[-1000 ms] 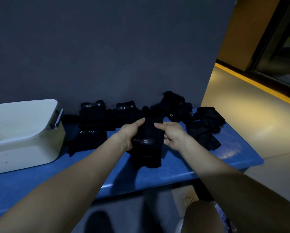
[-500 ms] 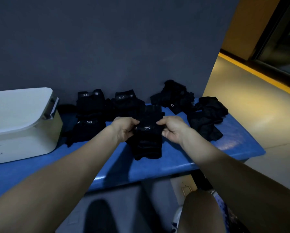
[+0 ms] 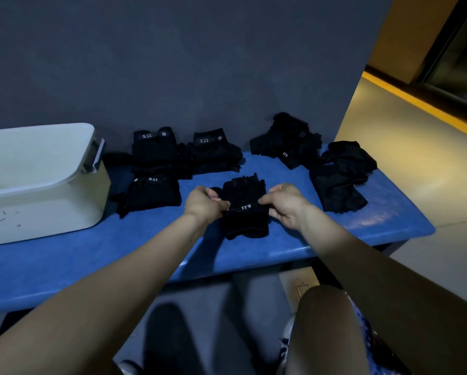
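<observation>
A black folded garment (image 3: 245,223) with a white "5.11" label lies on the blue bench (image 3: 64,263) in front of me. My left hand (image 3: 204,203) pinches its left edge near the label. My right hand (image 3: 286,205) pinches its right edge, fingers curled. Three folded black pieces with the same label sit behind to the left: one (image 3: 154,148), a second (image 3: 212,152) and a third (image 3: 152,194).
A white plastic tub (image 3: 45,182) with a grey handle stands at the left end of the bench. Two loose heaps of black garments lie at the right: one (image 3: 289,146) by the dark wall, another (image 3: 340,177) near the bench's right end. My knee (image 3: 321,328) is below.
Both hands slid down from the top of the garment to its two sides by the label and closed on it. The garment looks more compact now.
</observation>
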A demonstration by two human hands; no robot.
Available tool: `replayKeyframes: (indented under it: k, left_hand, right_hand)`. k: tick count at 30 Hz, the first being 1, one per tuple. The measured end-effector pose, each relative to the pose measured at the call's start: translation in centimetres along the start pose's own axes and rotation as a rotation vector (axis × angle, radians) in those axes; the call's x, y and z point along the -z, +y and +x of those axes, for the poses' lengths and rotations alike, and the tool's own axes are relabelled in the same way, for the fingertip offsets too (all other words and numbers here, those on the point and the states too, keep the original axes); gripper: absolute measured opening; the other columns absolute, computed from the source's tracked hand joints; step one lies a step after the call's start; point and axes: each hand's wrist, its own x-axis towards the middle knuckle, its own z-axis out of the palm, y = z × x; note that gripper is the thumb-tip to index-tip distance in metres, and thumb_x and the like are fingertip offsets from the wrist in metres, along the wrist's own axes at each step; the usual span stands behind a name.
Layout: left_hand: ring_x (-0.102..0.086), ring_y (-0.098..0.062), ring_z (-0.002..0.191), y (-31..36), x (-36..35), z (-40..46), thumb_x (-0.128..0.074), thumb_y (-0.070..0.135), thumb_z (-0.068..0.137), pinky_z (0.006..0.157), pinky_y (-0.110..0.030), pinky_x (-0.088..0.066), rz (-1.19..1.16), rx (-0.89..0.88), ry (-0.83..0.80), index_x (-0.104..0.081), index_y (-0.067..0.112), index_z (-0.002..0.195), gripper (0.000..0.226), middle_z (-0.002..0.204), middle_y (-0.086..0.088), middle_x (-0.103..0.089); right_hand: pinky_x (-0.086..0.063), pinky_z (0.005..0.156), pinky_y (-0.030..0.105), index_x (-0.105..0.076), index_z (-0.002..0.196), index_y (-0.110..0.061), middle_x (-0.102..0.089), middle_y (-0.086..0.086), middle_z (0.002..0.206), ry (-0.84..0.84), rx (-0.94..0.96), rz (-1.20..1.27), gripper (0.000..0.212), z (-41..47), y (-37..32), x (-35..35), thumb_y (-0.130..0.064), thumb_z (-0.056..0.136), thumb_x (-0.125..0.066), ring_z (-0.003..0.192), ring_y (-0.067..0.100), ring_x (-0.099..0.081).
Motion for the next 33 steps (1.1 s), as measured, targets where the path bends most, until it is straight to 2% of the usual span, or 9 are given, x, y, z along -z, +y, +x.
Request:
replayKeyframes:
  k: [4,7,12,15,19,22,25,28,33]
  left_hand:
    - [-0.061,-0.025,0.079,-1.2,0.0,-0.3,-0.067,-0.001,0.081,0.087,-0.044,-0.055,0.146,-0.02,0.008,-0.046,0.013,0.068,0.028,0.07,-0.005,-0.055]
    - [-0.065,-0.026,0.085,-1.8,0.0,-0.3,-0.067,-0.002,0.08,0.087,-0.042,-0.055,0.221,-0.07,0.019,-0.049,0.013,0.064,0.028,0.071,-0.005,-0.059]
    - [-0.057,-0.019,0.076,-2.1,0.0,-0.3,-0.067,0.004,0.083,0.067,-0.023,-0.047,0.383,-0.153,0.037,-0.05,0.014,0.067,0.025,0.069,0.001,-0.055]
    - [-0.056,-0.018,0.08,-2.2,-0.1,-0.4,-0.066,0.005,0.083,0.064,-0.019,-0.042,0.507,-0.189,0.038,-0.05,0.015,0.07,0.023,0.079,0.0,-0.056]
    - [-0.05,-0.024,0.105,-1.3,-0.2,-0.2,-0.065,0.005,0.082,0.091,-0.031,-0.047,0.606,-0.428,0.1,-0.056,0.015,0.087,0.014,0.105,-0.003,-0.043]
    - [-0.038,-0.02,0.12,-0.6,-0.3,0.2,-0.064,0.011,0.085,0.101,-0.028,-0.038,0.75,-0.589,-0.039,-0.058,0.014,0.111,0.026,0.121,-0.001,-0.043]
    - [-0.031,-0.022,0.134,-1.1,-0.7,0.6,-0.061,0.023,0.089,0.111,-0.028,-0.027,0.936,-0.51,-0.274,-0.042,0.012,0.138,0.053,0.144,-0.004,-0.033]
    - [-0.018,-0.022,0.143,-1.9,-0.6,1.0,-0.053,0.03,0.094,0.116,-0.028,-0.016,0.992,-0.439,-0.384,-0.03,0.013,0.146,0.059,0.156,-0.004,-0.018]
    - [-0.007,-0.02,0.146,-2.0,-0.3,1.5,-0.05,0.034,0.095,0.118,-0.03,-0.012,0.995,-0.367,-0.463,-0.021,0.016,0.149,0.064,0.159,-0.003,-0.005]
  right_hand:
    - [-0.054,0.091,0.037,-0.05,0.075,-0.011,-0.06,0.016,0.097,0.041,0.053,-0.219,0.022,0.0,1.6,-0.1,0.002,0.082,-0.067,0.103,0.031,-0.063]
    - [-0.054,0.09,0.041,-0.055,0.073,-0.012,-0.065,0.013,0.091,0.079,0.116,-0.334,0.02,0.2,2.2,-0.2,-0.004,0.08,-0.071,0.098,0.029,-0.064]
    - [-0.054,0.089,0.04,-0.059,0.071,-0.011,-0.068,0.013,0.091,0.097,0.151,-0.478,0.016,-0.1,2.7,-0.2,-0.007,0.082,-0.07,0.094,0.027,-0.065]
    - [-0.054,0.083,0.033,-0.066,0.08,-0.004,-0.068,0.013,0.094,0.064,0.178,-0.627,0.006,-0.5,2.7,-0.1,-0.009,0.083,-0.069,0.093,0.025,-0.065]
    - [-0.045,0.089,0.028,-0.066,0.096,-0.008,-0.058,0.006,0.113,0.163,0.42,-0.755,0.012,-0.3,1.5,0.1,-0.009,0.084,-0.067,0.108,0.022,-0.055]
    - [-0.036,0.1,0.026,-0.062,0.115,-0.012,-0.05,0.001,0.124,0.126,0.625,-0.854,0.028,0.4,0.6,-0.3,-0.007,0.087,-0.063,0.12,0.018,-0.045]
    - [-0.028,0.112,0.028,-0.046,0.138,-0.012,-0.035,0.0,0.147,-0.081,0.571,-1.041,0.056,1.6,0.6,-0.8,-0.014,0.085,-0.067,0.136,0.018,-0.033]
    - [-0.019,0.118,0.03,-0.023,0.149,-0.012,-0.014,0.0,0.158,-0.199,0.418,-1.126,0.081,2.8,0.8,-0.3,-0.024,0.084,-0.069,0.144,0.019,-0.019]
    - [-0.015,0.119,0.03,-0.015,0.151,-0.012,-0.003,-0.002,0.16,-0.242,0.36,-1.139,0.084,3.4,1.4,0.2,-0.028,0.087,-0.066,0.146,0.017,-0.012]
